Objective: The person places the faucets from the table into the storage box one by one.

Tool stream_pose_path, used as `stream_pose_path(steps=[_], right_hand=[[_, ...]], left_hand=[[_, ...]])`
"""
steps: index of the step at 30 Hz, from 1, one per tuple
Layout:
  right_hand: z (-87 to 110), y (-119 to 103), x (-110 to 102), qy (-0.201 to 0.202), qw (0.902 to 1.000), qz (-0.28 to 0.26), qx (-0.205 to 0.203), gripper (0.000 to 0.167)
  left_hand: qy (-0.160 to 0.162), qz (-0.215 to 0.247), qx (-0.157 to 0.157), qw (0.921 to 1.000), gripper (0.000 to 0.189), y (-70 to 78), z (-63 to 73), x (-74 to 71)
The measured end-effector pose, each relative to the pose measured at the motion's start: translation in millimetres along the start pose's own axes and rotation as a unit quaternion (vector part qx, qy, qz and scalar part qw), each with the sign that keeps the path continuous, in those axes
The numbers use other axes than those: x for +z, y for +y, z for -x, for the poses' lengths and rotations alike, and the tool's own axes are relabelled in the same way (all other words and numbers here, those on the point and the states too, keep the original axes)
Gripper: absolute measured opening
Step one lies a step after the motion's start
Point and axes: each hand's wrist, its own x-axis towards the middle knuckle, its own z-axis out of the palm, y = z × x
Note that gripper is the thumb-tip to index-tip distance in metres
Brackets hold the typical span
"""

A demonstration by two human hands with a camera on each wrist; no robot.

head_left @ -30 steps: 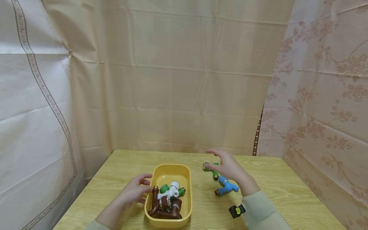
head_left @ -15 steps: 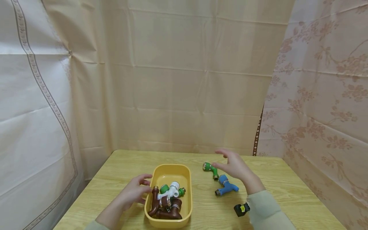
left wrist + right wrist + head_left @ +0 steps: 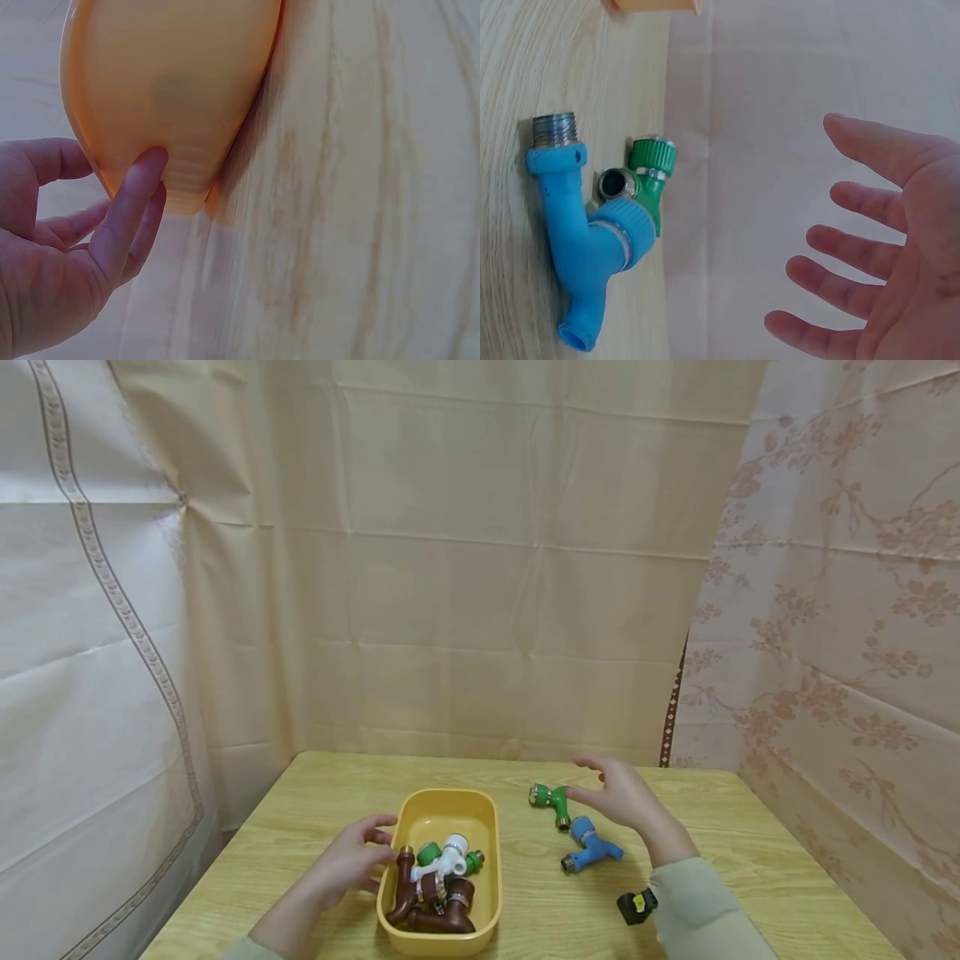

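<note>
A yellow plastic bin (image 3: 442, 810) stands on the table with brown taps (image 3: 405, 885), a white tap (image 3: 450, 858) and green tap parts (image 3: 428, 852) inside. My left hand (image 3: 345, 860) rests at its left side; in the left wrist view, relaxed fingers (image 3: 127, 210) lie against the outer wall. To the right of the bin, a green tap (image 3: 559, 802) and a blue tap (image 3: 588, 843) lie on the table. My right hand (image 3: 618, 793) hovers just right of the green tap, holding nothing. In the right wrist view its fingers (image 3: 840, 289) are spread and apart from both taps.
A wooden-patterned table (image 3: 330, 785) carries everything. Beige curtain cloth (image 3: 450, 610) hangs behind its far edge, and a flowered cloth (image 3: 847, 635) hangs on the right. A black box with a yellow mark (image 3: 637, 906) sits at my right sleeve.
My right hand has drawn back to the right, away from above the green tap, which now shows more fully. The left hand and the bin have stayed in place.
</note>
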Motion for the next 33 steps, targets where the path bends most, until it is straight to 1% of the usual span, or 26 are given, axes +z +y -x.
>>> stream_pose_path(steps=[10,16,21,33], right_hand=[[1.5,15,4,-0.016,0.9989,0.005,0.044,0.065],[2.2,21,8,-0.027,0.9971,0.020,0.068,0.067],[2.8,26,11,-0.037,0.9956,0.032,0.079,0.065],[5.8,29,16,-0.054,0.9937,0.019,0.096,0.066]], left_hand=[[0.000,0.001,0.001,1.0000,0.066,-0.4,-0.3,-0.2],[-0.002,0.001,0.004,1.0000,0.066,-0.2,0.0,-0.2],[-0.001,-0.001,0.003,1.0000,0.065,-0.4,-0.4,-0.5],[0.001,-0.003,-0.001,1.0000,0.064,-3.4,-3.2,-1.6]])
